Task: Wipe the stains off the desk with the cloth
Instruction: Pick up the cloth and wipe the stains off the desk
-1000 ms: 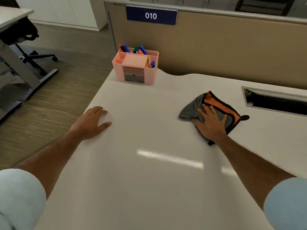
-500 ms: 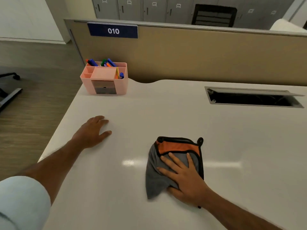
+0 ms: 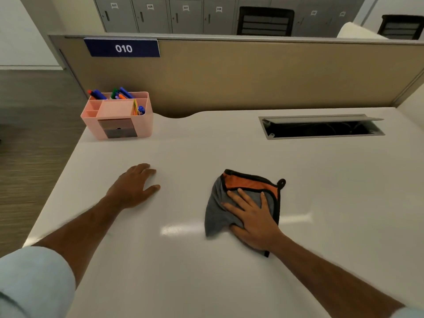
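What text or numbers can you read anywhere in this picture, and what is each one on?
"010": white digits on the blue sign fixed to the desk partition.
Small number tags on the grey lockers behind: too blurred to read.
Nothing readable on the cloth, the pink organizer or the desk.

Desk layout, head view.
Cloth [image 3: 231,210] at frame centre, flat on desk [image 3: 321,180], under right hand [image 3: 254,216]. Left hand [image 3: 132,187] on desk, left of cloth, apart from it. Organiser [image 3: 117,115] at upper left, on desk's far corner. Cable hatch [image 3: 321,127] at upper right. Partition [image 3: 252,74] behind desk.
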Demonstrator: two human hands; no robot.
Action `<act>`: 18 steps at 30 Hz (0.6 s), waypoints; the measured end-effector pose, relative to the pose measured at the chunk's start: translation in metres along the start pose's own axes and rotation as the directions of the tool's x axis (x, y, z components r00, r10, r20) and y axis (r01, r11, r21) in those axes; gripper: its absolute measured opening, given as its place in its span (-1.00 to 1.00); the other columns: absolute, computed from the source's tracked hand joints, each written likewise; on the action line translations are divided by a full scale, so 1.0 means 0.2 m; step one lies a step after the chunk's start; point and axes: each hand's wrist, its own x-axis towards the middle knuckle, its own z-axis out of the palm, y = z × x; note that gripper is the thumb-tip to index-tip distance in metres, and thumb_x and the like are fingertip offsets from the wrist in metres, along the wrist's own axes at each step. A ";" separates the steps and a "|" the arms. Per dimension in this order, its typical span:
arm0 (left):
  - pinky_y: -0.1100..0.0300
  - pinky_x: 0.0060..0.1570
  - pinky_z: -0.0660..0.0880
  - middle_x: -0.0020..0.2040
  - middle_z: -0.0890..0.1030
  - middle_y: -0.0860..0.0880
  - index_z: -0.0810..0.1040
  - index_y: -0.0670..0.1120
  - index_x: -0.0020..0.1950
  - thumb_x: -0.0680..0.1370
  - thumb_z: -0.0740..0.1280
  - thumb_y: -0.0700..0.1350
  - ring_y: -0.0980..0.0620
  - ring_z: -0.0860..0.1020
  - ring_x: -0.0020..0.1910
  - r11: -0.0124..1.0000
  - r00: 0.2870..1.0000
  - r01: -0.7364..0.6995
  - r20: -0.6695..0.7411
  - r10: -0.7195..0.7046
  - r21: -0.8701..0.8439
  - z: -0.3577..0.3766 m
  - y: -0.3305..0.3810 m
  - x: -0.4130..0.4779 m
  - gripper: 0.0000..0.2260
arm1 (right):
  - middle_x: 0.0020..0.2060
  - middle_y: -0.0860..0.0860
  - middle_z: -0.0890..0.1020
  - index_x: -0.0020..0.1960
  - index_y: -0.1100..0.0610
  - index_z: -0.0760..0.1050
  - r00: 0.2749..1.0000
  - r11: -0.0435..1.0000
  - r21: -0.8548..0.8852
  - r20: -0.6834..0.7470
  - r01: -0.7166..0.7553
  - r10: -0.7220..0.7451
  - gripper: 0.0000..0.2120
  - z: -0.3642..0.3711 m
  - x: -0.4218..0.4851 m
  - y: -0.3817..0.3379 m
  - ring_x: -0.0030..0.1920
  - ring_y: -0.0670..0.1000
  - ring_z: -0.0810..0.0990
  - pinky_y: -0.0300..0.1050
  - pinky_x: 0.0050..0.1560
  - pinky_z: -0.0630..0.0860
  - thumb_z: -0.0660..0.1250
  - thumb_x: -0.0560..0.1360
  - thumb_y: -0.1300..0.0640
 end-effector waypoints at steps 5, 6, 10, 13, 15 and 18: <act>-0.02 0.40 0.27 0.50 0.30 -0.07 0.32 -0.04 0.47 0.55 0.21 0.23 -0.07 0.25 0.47 1.000 1.000 0.026 -0.014 -0.026 0.009 -0.01 0.03 0.00 -0.43 | 0.57 -0.15 -0.03 0.52 -0.21 0.08 0.999 0.999 -0.003 -0.012 -0.049 0.049 -0.42 0.00 0.20 0.03 0.56 -0.04 -0.20 0.45 0.40 -0.27 0.00 0.54 -0.32; -0.02 0.39 0.27 0.50 0.30 -0.07 0.33 -0.03 0.47 0.55 0.20 0.24 -0.07 0.25 0.47 0.999 0.999 0.033 -0.024 -0.033 0.013 -0.02 0.04 0.00 -0.43 | 0.57 -0.14 -0.03 0.52 -0.21 0.08 0.999 0.999 0.008 -0.012 -0.049 0.049 -0.42 0.00 0.23 0.02 0.56 -0.03 -0.20 0.46 0.39 -0.27 0.01 0.54 -0.32; -0.05 0.39 0.28 0.51 0.30 -0.06 0.34 0.00 0.46 0.54 0.19 0.26 -0.08 0.26 0.47 0.998 0.997 0.060 -0.052 -0.059 0.019 -0.05 0.04 0.01 -0.43 | 0.58 -0.13 -0.02 0.52 -0.21 0.09 1.000 0.999 0.032 -0.001 -0.010 0.010 -0.43 0.00 0.36 -0.03 0.56 0.00 -0.19 0.46 0.34 -0.35 0.01 0.55 -0.32; -0.07 0.38 0.29 0.51 0.31 -0.06 0.34 0.00 0.46 0.54 0.20 0.27 -0.09 0.27 0.47 0.996 0.993 0.087 -0.078 -0.086 0.006 -0.07 0.04 0.00 -0.43 | 0.58 -0.12 -0.01 0.52 -0.21 0.09 0.999 0.998 0.043 0.007 0.038 -0.038 -0.44 0.01 0.41 -0.11 0.56 0.02 -0.19 0.46 0.34 -0.37 0.00 0.55 -0.32; -0.08 0.38 0.30 0.51 0.31 -0.05 0.35 0.01 0.45 0.53 0.21 0.27 -0.09 0.27 0.47 0.995 0.991 0.102 -0.090 -0.102 0.003 -0.10 0.03 0.00 -0.43 | 0.58 -0.11 -0.01 0.53 -0.20 0.09 0.995 0.994 0.048 0.017 0.094 -0.095 -0.43 0.02 0.43 -0.19 0.56 0.03 -0.19 0.48 0.35 -0.37 -0.02 0.55 -0.32; -0.10 0.38 0.29 0.52 0.30 -0.04 0.34 0.03 0.46 0.53 0.22 0.27 -0.10 0.26 0.48 0.993 0.990 0.115 -0.079 -0.115 0.001 -0.13 -0.02 0.03 -0.43 | 0.58 -0.08 -0.02 0.53 -0.17 0.08 0.983 0.984 0.040 0.050 0.172 -0.174 -0.36 0.04 0.45 -0.32 0.56 0.06 -0.19 0.50 0.34 -0.34 -0.02 0.51 -0.37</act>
